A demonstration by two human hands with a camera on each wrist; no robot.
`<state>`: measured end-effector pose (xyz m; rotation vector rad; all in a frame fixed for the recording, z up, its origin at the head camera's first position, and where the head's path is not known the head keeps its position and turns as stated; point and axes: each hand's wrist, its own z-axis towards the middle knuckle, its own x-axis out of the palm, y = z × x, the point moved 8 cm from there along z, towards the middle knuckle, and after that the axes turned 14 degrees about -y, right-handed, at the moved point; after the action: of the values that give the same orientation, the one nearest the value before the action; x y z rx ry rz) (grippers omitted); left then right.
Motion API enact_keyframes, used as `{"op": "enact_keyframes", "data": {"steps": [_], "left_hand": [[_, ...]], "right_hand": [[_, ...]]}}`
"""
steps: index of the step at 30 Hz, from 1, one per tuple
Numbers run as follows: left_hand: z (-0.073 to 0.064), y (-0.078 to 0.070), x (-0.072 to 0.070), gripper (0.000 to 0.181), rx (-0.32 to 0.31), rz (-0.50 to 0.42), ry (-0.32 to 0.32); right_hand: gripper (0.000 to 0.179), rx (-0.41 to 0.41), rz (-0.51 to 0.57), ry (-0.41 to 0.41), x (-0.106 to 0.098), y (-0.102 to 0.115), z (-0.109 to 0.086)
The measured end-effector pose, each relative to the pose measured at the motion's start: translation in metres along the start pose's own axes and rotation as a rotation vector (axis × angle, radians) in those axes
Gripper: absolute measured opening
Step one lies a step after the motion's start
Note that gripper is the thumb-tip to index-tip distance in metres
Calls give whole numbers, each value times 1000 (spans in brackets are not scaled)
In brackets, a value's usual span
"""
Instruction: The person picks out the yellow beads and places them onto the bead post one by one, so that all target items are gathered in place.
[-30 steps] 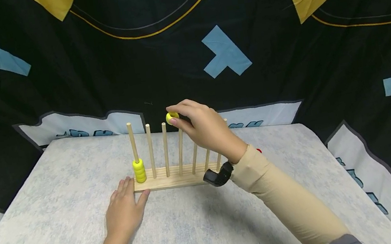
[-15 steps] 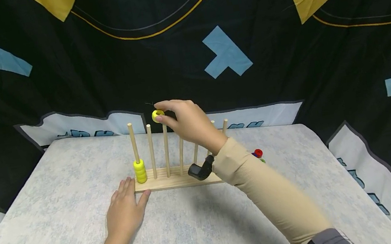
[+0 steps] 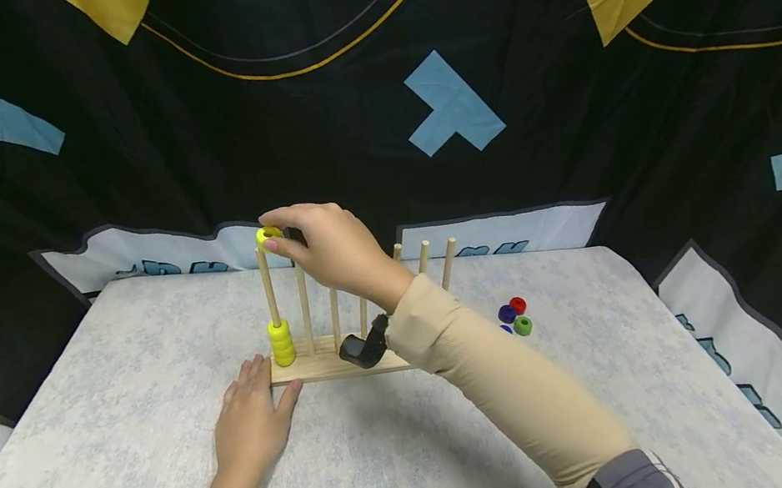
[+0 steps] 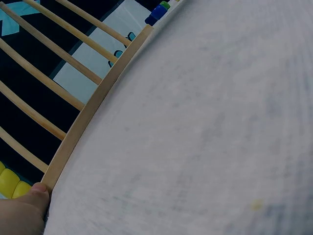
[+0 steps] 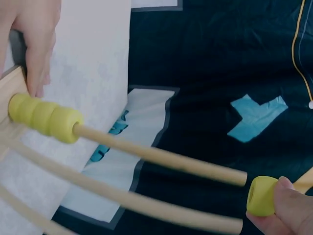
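My right hand pinches a yellow bead between thumb and fingers, at the top of the leftmost peg. In the right wrist view a small gap separates this bead from the peg's tip. Several yellow beads are stacked low on that peg, above the wooden base. My left hand rests at the base's left end, its fingers extended alongside and its thumb touching the front edge. The left wrist view shows the thumb against the base's corner.
Several other upright pegs stand on the base, partly hidden by my right hand and sleeve. Loose beads lie right of the rack: red, green and dark blue. A black curtain hangs behind the table.
My right hand has carried the yellow bead leftward, past the middle pegs to the leftmost one. The loose beads at the right have come into view. My left hand has stayed put.
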<state>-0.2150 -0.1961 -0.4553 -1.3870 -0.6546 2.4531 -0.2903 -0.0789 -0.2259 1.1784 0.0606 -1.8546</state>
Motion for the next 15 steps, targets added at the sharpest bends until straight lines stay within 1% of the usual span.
{"op": "enact_keyframes", "data": {"steps": [3, 5, 8, 15], "left_hand": [[0, 0, 0, 69, -1, -4, 3], [0, 0, 1, 68, -1, -5, 6], [0, 0, 1, 69, -1, -3, 7], [0, 1, 0, 68, 6, -3, -9]], "right_hand": [[38, -29, -12, -7, 3, 8, 3], [37, -30, -21, -10, 5, 10, 3], [37, -18, -36, -11, 8, 9, 4], [36, 5, -15, 12, 13, 6, 4]]}}
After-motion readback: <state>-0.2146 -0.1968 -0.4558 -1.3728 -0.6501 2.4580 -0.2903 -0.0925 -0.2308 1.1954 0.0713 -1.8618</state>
